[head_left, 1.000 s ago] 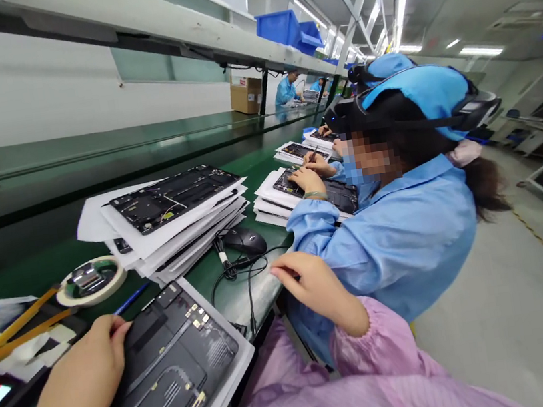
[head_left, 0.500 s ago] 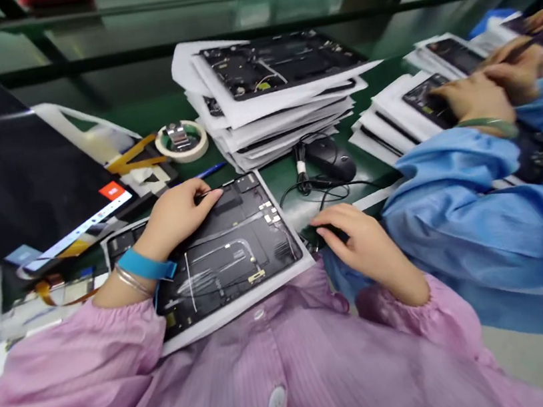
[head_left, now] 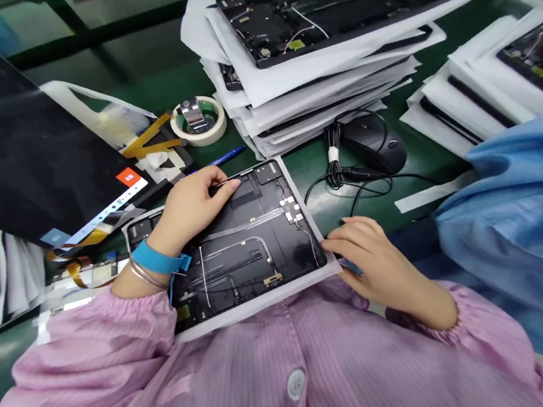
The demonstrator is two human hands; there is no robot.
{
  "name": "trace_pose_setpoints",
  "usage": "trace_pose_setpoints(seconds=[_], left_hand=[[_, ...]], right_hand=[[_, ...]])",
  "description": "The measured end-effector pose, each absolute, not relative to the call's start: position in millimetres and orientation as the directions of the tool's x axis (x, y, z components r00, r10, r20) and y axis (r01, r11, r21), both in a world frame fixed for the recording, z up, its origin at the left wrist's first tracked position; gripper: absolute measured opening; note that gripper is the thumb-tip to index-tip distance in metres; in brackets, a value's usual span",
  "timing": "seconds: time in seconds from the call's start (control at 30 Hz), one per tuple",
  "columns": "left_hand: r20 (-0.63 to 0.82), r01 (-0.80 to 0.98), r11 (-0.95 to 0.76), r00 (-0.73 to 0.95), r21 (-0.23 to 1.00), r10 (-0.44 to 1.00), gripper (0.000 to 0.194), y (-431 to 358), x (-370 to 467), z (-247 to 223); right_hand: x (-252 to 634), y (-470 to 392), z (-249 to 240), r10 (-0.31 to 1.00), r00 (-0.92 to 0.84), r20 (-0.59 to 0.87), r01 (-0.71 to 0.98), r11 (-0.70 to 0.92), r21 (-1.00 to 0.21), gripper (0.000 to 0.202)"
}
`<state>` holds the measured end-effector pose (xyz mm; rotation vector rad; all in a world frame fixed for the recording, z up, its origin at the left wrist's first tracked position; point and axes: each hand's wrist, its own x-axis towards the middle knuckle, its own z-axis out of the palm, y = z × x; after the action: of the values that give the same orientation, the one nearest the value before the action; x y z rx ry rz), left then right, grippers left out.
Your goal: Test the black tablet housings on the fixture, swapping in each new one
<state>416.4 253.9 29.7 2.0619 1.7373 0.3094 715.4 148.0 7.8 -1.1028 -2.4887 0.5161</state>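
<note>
A black device panel (head_left: 237, 248) with cables and small connectors lies on a white sheet (head_left: 260, 305) at the table's front edge. My left hand (head_left: 195, 204), with a blue band at the wrist, pinches the panel's back edge between thumb and fingers. Beside the panel's front right corner is my right hand (head_left: 368, 260), its fingertips close together at the sheet's edge. Whether something small is between those fingers cannot be seen.
Behind stands a stack of panels between white sheets (head_left: 330, 81). A black mouse (head_left: 374, 142) with coiled cable, a tape roll (head_left: 220, 126), a blue pen (head_left: 227, 156) and a screen (head_left: 13, 132) surround the panel. At right, a person's blue sleeve (head_left: 527, 194) is beside another stack (head_left: 481, 79).
The camera view has shifted, bringing the stacks nearer. My right hand has come to the panel's front right corner, fingers closer together. My left hand keeps its place on the panel's back edge.
</note>
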Motion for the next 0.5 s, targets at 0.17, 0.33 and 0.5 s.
trace_pose_setpoints(seconds=[0.17,0.33,0.5], left_hand=[[-0.101,0.878,-0.119,0.186,0.464,0.977,0.041,254,417,29],[-0.093,0.873,-0.123,0.189,0.472,0.978,0.041,253,417,31],[-0.094,0.862,-0.142,0.213,0.486,0.972,0.04,255,416,29]], right_hand=[[716,144,1,0.791,-0.578,0.202,0.609,0.582,-0.539,0.027],[705,143,-1,0.842,-0.51,0.177,0.732,0.533,-0.425,0.051],[715,139,-5,0.808,-0.493,0.323,0.706,0.588,-0.395,0.038]])
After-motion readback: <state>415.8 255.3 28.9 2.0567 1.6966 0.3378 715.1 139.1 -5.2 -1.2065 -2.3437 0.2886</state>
